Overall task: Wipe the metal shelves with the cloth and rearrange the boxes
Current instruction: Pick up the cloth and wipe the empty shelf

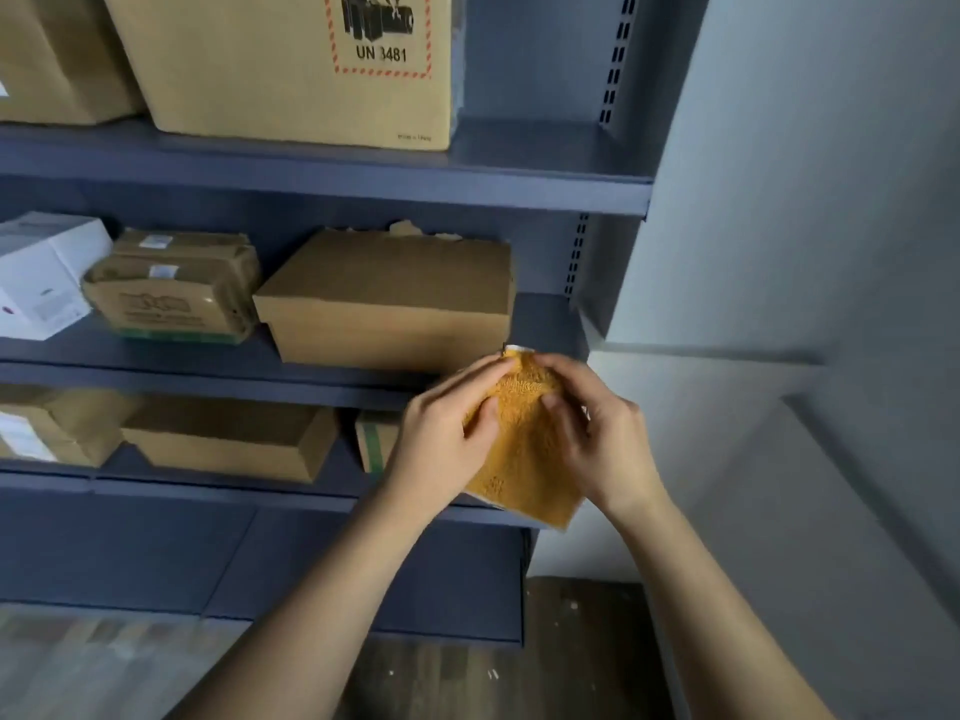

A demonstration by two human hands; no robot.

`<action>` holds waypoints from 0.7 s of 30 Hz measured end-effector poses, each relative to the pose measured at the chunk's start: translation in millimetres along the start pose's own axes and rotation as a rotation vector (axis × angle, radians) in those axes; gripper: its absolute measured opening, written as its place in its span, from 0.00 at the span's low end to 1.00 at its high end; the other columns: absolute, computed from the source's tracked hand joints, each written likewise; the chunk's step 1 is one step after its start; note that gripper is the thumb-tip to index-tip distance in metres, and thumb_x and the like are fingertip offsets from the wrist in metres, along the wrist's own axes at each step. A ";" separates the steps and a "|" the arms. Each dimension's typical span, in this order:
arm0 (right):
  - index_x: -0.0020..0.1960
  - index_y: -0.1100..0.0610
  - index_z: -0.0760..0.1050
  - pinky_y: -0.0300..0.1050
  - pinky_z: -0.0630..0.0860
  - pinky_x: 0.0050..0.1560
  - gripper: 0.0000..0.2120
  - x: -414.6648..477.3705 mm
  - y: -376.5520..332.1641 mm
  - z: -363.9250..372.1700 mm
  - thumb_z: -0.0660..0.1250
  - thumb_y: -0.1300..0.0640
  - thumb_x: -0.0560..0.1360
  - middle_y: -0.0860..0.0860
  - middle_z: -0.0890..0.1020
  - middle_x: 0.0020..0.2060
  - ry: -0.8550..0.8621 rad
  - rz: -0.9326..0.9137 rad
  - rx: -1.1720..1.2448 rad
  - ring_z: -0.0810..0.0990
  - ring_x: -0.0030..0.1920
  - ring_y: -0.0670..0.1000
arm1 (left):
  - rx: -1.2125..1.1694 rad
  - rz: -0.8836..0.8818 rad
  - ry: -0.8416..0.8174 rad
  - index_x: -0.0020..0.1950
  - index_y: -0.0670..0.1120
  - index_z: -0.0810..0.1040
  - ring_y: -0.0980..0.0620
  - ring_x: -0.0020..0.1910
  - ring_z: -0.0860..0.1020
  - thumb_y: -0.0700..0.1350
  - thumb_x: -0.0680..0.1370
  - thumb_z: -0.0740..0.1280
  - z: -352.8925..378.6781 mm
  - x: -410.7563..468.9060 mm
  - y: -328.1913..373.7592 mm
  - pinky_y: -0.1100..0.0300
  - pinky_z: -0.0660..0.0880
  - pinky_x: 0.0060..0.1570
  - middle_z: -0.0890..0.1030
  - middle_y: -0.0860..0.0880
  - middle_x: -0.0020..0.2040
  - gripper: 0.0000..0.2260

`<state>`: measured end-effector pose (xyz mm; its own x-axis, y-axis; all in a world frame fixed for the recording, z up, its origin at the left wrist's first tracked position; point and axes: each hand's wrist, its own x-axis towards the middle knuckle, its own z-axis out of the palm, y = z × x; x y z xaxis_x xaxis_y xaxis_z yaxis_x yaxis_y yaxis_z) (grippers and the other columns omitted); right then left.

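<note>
An orange cloth [524, 459] hangs folded between both hands in front of the blue-grey metal shelves [550, 153]. My left hand [447, 433] pinches its upper left part and my right hand [597, 439] pinches its upper right part. A plain brown box [384, 304] lies on the middle shelf just above and behind the hands. To its left sit a taped brown box [171, 288] and a white box [41, 272]. A large box marked UN 3481 [291, 65] stands on the top shelf.
Two brown boxes [228, 439] [57, 423] lie on the lower shelf, and a box with green tape [374, 444] is partly hidden behind my left hand. A pale wall [805, 252] stands right of the shelf unit. Dark wood floor [571, 641] lies below.
</note>
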<state>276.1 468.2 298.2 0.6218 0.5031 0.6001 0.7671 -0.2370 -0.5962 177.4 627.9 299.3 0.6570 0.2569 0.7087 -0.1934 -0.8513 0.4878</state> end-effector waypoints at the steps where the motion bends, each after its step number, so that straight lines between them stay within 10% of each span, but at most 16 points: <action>1: 0.68 0.47 0.75 0.40 0.77 0.54 0.16 -15.0 8.7 5.9 0.65 0.59 0.82 0.44 0.83 0.54 -0.030 0.037 0.010 0.81 0.51 0.47 | -0.006 -0.031 -0.025 0.68 0.45 0.80 0.61 0.65 0.75 0.35 0.78 0.68 6.8 -15.9 -2.0 0.74 0.65 0.67 0.79 0.52 0.67 0.19; 21: 0.66 0.49 0.78 0.43 0.77 0.62 0.27 -263.9 239.6 209.0 0.69 0.72 0.73 0.48 0.79 0.60 -0.442 0.484 0.045 0.78 0.60 0.49 | -0.162 -0.526 -0.514 0.73 0.50 0.75 0.66 0.67 0.70 0.36 0.78 0.69 210.7 -297.8 -198.7 0.76 0.64 0.66 0.76 0.57 0.69 0.24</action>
<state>262.8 452.4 -114.5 0.7640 0.6451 -0.0114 0.4041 -0.4924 -0.7709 173.7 624.1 -116.1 0.9419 0.3316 0.0538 0.1613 -0.5868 0.7935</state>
